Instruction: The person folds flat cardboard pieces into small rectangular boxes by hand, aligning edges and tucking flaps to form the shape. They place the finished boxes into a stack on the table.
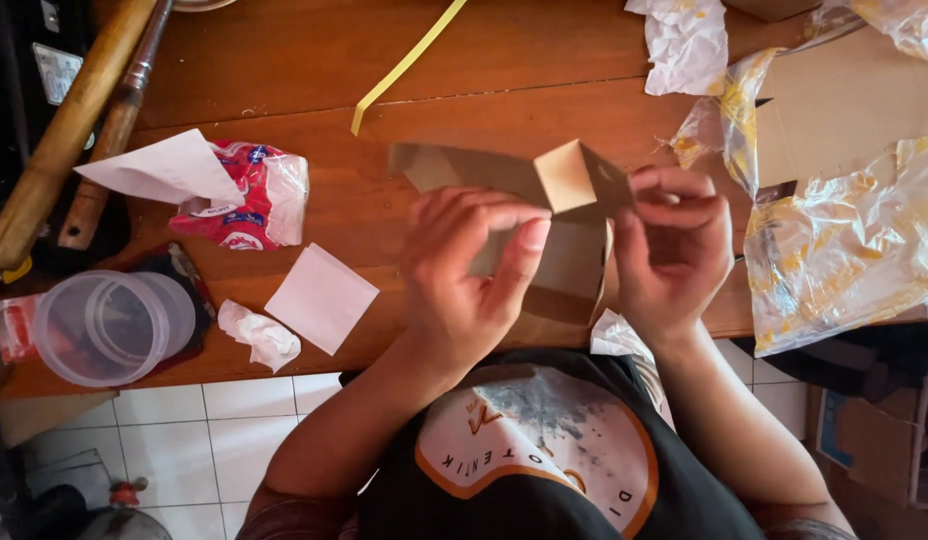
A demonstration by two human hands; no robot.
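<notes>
1. A home, with craft or packing work done at a wooden table (284,70).
2. White floor tiles (224,430) lie near, under the table edge.
3. Household clutter: a tissue pack (246,195) and clear plastic tub (109,327) left, plastic bags (844,250) right, wooden handles (69,125) far left.

We note a brown wooden table (284,70) over white tiled floor (214,440) — even, soft light throughout.
</notes>
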